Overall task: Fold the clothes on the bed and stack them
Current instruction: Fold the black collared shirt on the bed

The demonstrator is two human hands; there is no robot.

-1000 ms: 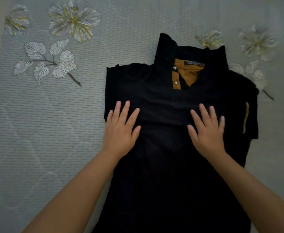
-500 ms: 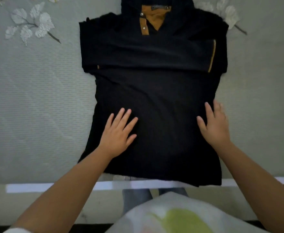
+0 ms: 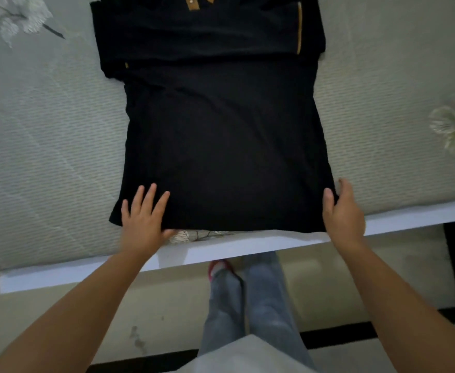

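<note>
Lowest in the frame: a pale top, then legs in blue jeans (image 3: 250, 305) above a beige floor (image 3: 167, 305), with a red shoe (image 3: 217, 267) peeking out beside them. Crossing the frame just above, the white edge of the bed (image 3: 221, 251). Reaching up from both lower corners, two bare forearms. Left hand (image 3: 144, 214), left of centre, lying flat on the bottom left corner of the black shirt (image 3: 221, 146), fingers straight and spread, grip released, thumb down at the hem. Right hand (image 3: 342, 211), right of centre, at the shirt's bottom right corner, thumb on top of the fabric and fingers curled round the side edge, grasping the cloth. Shirt itself spread in the middle of the frame on the grey quilted bedcover (image 3: 46, 157), hem near the bed's edge, sleeves folded across the chest toward the top. Further up, mustard trim (image 3: 299, 28) on a sleeve and a mustard placket (image 3: 192, 2) with a button at the top edge. On the cover, a flower print at the right and a leaf print at the upper left.
</note>
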